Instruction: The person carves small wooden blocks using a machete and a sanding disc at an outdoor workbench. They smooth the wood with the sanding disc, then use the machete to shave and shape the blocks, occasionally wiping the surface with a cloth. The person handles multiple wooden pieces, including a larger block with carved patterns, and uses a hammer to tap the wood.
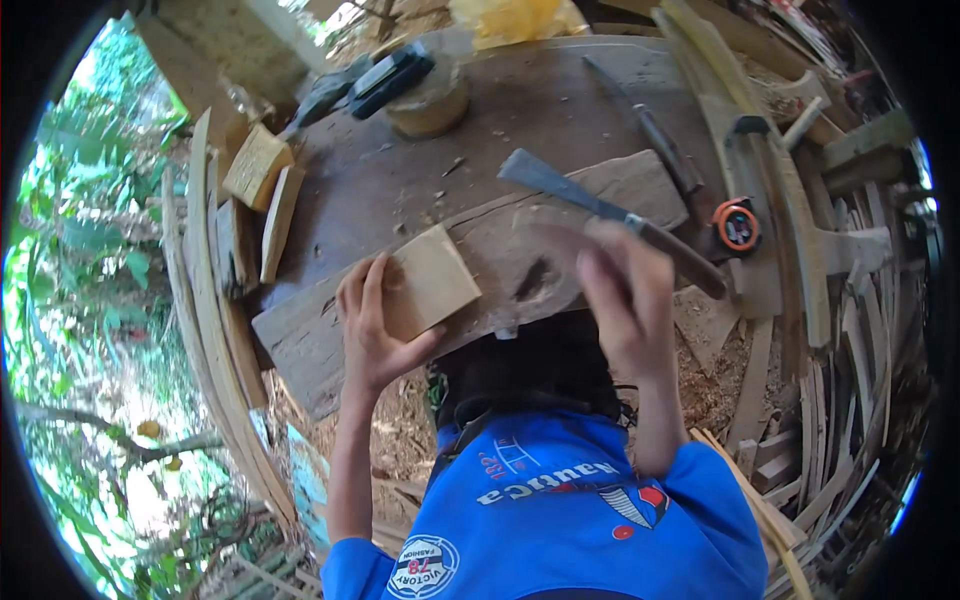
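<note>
Table: the brown table is strewn with small chips and carries the plank, the tools and the tub.
Thick plank: the weathered plank lies aslant across the near side of the table, with a dark hollow in its upper face.
Yellow plastic: a crumpled sheet or bag at the far edge; whether it contains anything cannot be told.
Round tub: a tan tub stands on the far left part of the table; a dark device overlaps its rim, and its contents cannot be made out.
Broad-bladed tool: the chisel-like tool rests over the plank, blade pointing away to the left, handle reaching past the near edge beside the right hand.
Slim tool: a long tool with a wooden handle lies beyond the plank.
Left hand: the left hand grips the pale block, fingers over its upper face and thumb along the near side.
Right hand: the right hand, smeared by motion, is curled around a blurred brown piece of unclear kind.
Pale block: the squared wooden block sits on the plank, under the left hand and left of the right hand, apart from it.
Tape measure: an orange-and-black tape measure at the right.
</note>
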Tool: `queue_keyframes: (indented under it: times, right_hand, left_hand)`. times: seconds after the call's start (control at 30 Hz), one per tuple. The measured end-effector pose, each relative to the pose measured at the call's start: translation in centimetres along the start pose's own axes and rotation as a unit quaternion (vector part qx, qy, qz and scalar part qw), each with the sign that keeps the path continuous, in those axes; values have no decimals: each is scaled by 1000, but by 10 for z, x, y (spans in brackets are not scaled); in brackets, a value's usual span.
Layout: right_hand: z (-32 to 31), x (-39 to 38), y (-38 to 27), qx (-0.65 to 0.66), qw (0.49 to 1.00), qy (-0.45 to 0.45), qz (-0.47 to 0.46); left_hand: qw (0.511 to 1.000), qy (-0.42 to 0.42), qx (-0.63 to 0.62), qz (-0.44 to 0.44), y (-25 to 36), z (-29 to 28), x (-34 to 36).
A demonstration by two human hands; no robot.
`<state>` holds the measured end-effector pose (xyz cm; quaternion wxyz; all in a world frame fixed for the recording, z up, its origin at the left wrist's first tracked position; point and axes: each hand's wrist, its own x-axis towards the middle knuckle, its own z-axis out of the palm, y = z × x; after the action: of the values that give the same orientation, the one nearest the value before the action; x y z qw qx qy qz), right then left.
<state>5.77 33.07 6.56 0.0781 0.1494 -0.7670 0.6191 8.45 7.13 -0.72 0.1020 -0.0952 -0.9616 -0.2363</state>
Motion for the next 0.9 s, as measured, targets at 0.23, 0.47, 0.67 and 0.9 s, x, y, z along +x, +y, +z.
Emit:
queue_keyframes:
  times: [0.23, 0.47, 0.67, 0.9]
  right_hand:
    - [-24, 55, 43, -230, 955, 126, -139]
    - [-23, 2, 59, -315, 948, 21, -45]
    - [27, 42, 33, -263, 948, 2, -181]
    - [167, 127, 30, -2, 938, -236, -252]
  left_hand:
    - [994, -30, 0, -101, -2, -32, -25]
    - [932, 191, -294, -90, -7, -24, -69]
    - [724, 364, -569, -136, 13, -18, -81]
    - [366, 375, -847, -92, -31, -5, -76]
